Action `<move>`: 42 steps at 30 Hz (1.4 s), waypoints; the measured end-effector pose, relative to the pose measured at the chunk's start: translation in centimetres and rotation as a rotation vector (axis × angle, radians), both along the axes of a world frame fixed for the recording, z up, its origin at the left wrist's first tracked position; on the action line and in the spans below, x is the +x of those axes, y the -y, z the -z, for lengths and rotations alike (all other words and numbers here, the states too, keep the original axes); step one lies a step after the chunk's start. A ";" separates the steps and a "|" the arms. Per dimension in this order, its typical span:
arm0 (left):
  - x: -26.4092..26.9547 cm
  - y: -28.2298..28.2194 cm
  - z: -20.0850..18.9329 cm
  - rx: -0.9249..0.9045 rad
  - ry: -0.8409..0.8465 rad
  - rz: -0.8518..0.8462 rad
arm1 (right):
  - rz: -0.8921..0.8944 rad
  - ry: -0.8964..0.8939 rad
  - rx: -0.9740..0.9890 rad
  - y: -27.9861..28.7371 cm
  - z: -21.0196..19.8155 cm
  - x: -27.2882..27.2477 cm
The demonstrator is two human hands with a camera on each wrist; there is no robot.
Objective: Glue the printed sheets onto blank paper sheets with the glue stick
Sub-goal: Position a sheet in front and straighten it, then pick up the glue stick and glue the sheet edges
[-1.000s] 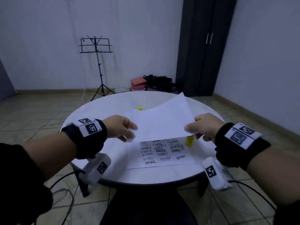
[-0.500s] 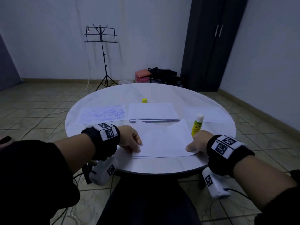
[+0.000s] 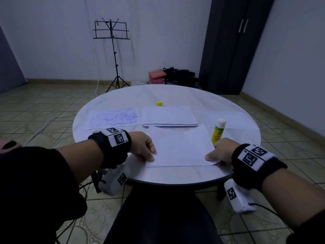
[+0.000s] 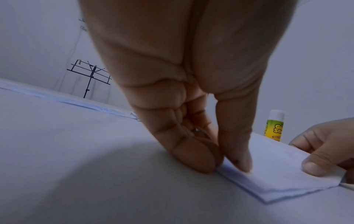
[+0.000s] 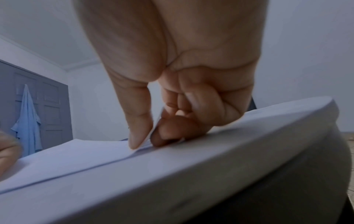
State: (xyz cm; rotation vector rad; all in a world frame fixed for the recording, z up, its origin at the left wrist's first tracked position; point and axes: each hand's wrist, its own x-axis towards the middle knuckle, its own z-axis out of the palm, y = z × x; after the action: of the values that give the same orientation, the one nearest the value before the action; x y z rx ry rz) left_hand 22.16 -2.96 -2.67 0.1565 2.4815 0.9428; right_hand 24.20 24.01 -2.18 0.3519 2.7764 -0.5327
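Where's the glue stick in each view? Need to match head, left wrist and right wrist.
Head: glue stick stands upright right of centre, just beyond the right hand.
Left wrist: right side, upright behind the sheet's far edge.
Right wrist: not in it.
Shared landmark: the top sheet that both hands pinch at its near corners.

glue stick (image 3: 218, 131) label reading "Glue Stick", printed sheet (image 3: 115, 118) text illegible

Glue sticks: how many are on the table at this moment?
1. The glue stick stands upright beside the right hand. A small yellow cap sits apart at the far side, behind the paper stack.
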 end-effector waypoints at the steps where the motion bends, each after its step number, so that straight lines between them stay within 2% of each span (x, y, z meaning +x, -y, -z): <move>1: 0.0 0.0 0.0 -0.001 -0.003 0.000 | -0.006 0.001 0.002 0.0 0.0 0.0; 24: 0.4 -0.5 -0.3 -0.089 -0.036 0.046 | 0.027 0.008 -0.024 -0.1 -0.6 0.2; 29: 0.3 -0.4 -0.2 -0.101 -0.038 0.046 | 0.048 0.020 -0.083 -0.8 -0.7 0.4; 42: 0.0 -0.4 0.0 -0.120 -0.026 0.054 | 0.021 0.029 -0.051 -0.6 -0.9 0.5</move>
State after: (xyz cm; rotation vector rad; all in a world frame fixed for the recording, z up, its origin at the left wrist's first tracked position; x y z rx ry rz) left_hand 22.17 -2.61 -2.64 0.1961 2.5366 0.7715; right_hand 24.68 24.61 -1.29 0.3750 2.7286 -0.5975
